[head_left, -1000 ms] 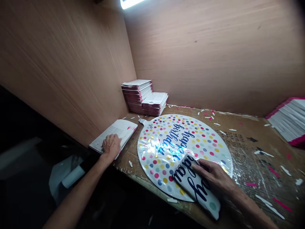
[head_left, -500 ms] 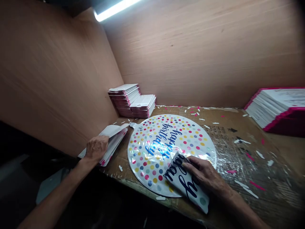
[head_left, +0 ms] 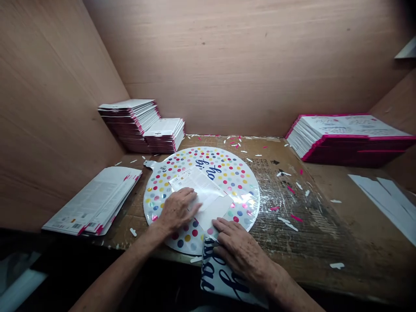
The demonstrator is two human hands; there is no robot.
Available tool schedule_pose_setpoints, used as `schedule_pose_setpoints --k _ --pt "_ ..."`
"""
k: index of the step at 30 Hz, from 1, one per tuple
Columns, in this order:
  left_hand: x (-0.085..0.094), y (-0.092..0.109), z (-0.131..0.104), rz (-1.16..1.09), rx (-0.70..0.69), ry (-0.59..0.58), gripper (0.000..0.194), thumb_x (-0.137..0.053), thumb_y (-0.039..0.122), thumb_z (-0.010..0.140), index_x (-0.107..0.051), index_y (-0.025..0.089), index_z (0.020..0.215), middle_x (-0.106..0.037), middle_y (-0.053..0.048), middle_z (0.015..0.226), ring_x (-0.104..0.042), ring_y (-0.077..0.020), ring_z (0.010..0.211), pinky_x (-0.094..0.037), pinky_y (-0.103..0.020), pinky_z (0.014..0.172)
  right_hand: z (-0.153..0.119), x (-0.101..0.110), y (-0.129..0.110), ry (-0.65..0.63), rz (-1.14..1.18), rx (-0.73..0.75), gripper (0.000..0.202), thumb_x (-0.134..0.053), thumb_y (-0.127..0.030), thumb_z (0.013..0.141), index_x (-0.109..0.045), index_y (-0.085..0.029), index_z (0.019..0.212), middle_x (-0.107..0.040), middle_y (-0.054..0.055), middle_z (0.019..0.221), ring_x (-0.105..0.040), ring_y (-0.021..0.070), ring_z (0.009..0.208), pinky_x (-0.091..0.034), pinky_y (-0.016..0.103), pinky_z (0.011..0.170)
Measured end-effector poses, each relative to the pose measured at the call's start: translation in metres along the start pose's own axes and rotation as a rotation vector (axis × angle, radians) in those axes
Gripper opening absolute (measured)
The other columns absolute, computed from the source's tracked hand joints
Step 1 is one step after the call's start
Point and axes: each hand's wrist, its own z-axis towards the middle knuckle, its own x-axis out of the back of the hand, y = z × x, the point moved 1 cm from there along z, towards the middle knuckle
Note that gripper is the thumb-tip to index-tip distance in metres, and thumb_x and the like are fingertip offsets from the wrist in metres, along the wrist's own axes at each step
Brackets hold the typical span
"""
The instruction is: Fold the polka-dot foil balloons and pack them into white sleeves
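A flat round foil balloon (head_left: pixel 242 180) with coloured dots and dark lettering lies on the bench, its neck pointing left. On top of it rests a white printed card sleeve (head_left: pixel 195 182) with a plain flap (head_left: pixel 217 208) on its near right side. My left hand (head_left: pixel 178 210) lies on the sleeve's near left part, thumb and fingers apart. My right hand (head_left: pixel 240 245) has its fingertips at the flap's near edge. Under its palm and fingers it holds a folded foil balloon (head_left: pixel 221 275) with dark lettering, hanging over the bench's front edge.
Fanned card sleeves (head_left: pixel 94 199) lie at left. Stacked sleeves (head_left: pixel 136 125) stand in the back left corner, and a pink-edged stack (head_left: pixel 351 138) at back right. White sheets (head_left: pixel 386 203) lie far right. Pink and white scraps dot the cardboard bench top (head_left: pixel 276 242). Wooden walls (head_left: pixel 227 65) enclose it.
My left hand has brought a card sleeve from the left pile onto the round balloon. My right hand has moved the folded balloon toward the sleeve's flap. The view has turned right.
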Motion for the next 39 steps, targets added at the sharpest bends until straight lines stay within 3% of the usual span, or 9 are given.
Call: schedule_pose_setpoints --k 2,5,11,15,18,20,25,33,39 --pt "0.001 0.020 0.006 0.033 0.040 -0.035 0.024 -0.056 0.037 0.091 -0.064 0.015 0.098 -0.065 -0.012 0.107 -0.061 -0.0252 0.102 -0.051 -0.037 0.086 0.003 -0.002 -0.004 -0.017 -0.017 -0.019 0.009 -0.057 -0.023 0.093 -0.064 -0.017 0.090 -0.057 0.012 0.138 -0.050 0.0280 0.130 -0.041 0.047 0.107" --pt "0.000 0.040 0.014 0.179 0.019 -0.145 0.021 -0.051 0.029 0.093 -0.064 0.012 0.096 -0.063 -0.013 0.101 -0.061 -0.0254 0.097 -0.053 -0.035 0.077 0.004 -0.004 -0.006 -0.025 -0.024 -0.026 0.008 -0.060 -0.022 0.092 -0.064 -0.016 0.089 -0.057 0.012 0.138 -0.050 0.0285 0.129 -0.042 0.046 0.106" --pt "-0.007 0.043 0.024 0.349 -0.091 -0.275 0.017 -0.050 0.000 0.083 -0.066 0.007 0.084 -0.064 -0.015 0.085 -0.064 -0.0247 0.077 -0.049 -0.030 0.058 0.008 0.007 0.003 -0.046 0.073 0.028 0.008 -0.059 -0.023 0.092 -0.063 -0.017 0.089 -0.064 0.010 0.126 -0.057 0.0249 0.119 -0.045 0.038 0.100" --pt "-0.007 0.036 0.023 0.349 -0.140 -0.230 0.020 -0.047 -0.003 0.082 -0.063 0.010 0.081 -0.065 -0.012 0.081 -0.063 -0.0221 0.071 -0.049 -0.030 0.060 0.024 0.026 0.021 0.079 0.166 -0.113 0.016 -0.045 -0.026 0.099 -0.060 -0.021 0.101 -0.065 0.006 0.109 -0.063 0.0175 0.096 -0.050 0.029 0.084" --pt "-0.005 0.031 0.016 0.344 -0.149 -0.167 0.022 -0.041 0.001 0.088 -0.060 0.012 0.083 -0.064 -0.011 0.083 -0.063 -0.0220 0.073 -0.050 -0.031 0.062 0.038 0.029 0.036 0.224 0.102 -0.369 0.027 -0.051 -0.026 0.095 -0.052 -0.018 0.120 -0.057 0.012 0.121 -0.060 0.0219 0.103 -0.049 0.031 0.083" --pt "-0.004 0.027 0.012 0.341 -0.165 -0.119 0.023 -0.039 0.002 0.090 -0.058 0.013 0.083 -0.064 -0.010 0.084 -0.063 -0.0215 0.074 -0.050 -0.031 0.063 0.047 0.024 0.043 0.205 0.058 -0.478 0.041 -0.058 -0.028 0.090 -0.047 -0.015 0.128 -0.054 0.014 0.123 -0.058 0.0240 0.106 -0.047 0.032 0.083" --pt "0.003 0.020 0.009 0.373 -0.337 0.086 0.022 -0.040 0.002 0.090 -0.058 0.013 0.084 -0.063 -0.009 0.082 -0.062 -0.0206 0.072 -0.050 -0.030 0.060 0.064 0.017 0.053 0.137 0.054 -0.594 0.020 -0.057 -0.035 0.089 -0.060 -0.016 0.094 -0.059 0.010 0.101 -0.058 0.0216 0.089 -0.041 0.030 0.075" --pt "0.019 0.014 0.009 0.261 -0.459 0.116 0.024 -0.035 0.003 0.093 -0.055 0.014 0.086 -0.062 -0.009 0.084 -0.062 -0.0192 0.077 -0.051 -0.030 0.069 0.064 0.017 0.066 0.137 0.208 -0.548 0.043 -0.043 -0.046 0.096 -0.052 -0.018 0.065 -0.055 -0.001 0.063 -0.049 0.0123 0.060 -0.032 0.023 0.055" --pt "0.023 0.027 0.004 0.259 -0.368 0.129 0.021 -0.041 0.003 0.090 -0.056 0.015 0.082 -0.065 -0.008 0.081 -0.064 -0.0212 0.074 -0.053 -0.032 0.065 0.061 0.007 0.052 0.310 0.144 -0.625 0.030 -0.045 -0.041 0.095 -0.052 -0.020 0.075 -0.059 0.003 0.069 -0.052 0.0168 0.065 -0.030 0.027 0.058"
